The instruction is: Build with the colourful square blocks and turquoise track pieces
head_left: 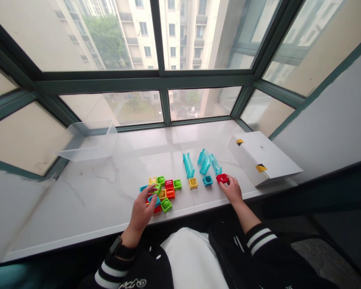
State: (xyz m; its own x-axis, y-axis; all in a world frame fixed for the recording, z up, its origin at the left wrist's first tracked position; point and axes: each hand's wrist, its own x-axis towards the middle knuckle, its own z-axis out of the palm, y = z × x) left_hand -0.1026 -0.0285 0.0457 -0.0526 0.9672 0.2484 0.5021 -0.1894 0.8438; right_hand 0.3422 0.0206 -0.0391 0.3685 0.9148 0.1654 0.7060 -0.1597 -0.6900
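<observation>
On the white sill, my right hand [232, 189] pinches a red toy block [222, 179] at the right end of a short row. To its left in that row are a blue block [207, 180] and a yellow block [193, 183]. My left hand [142, 206] rests over a cluster of several coloured blocks, its thumb and fingers apart. Under and between those fingers lie a green block [157, 188] and a blue block [154, 200], partly hidden. Along the cluster's right side are an orange block [170, 193] and a green block [166, 205].
Clear turquoise track pieces, one straight [188, 165] and one curved [204, 161], lie behind the row. A transparent plastic bin [92, 150] stands at the back left. On the right is a white box [264, 156] with yellow-black tabs. Framed windows [144, 82] border the sill.
</observation>
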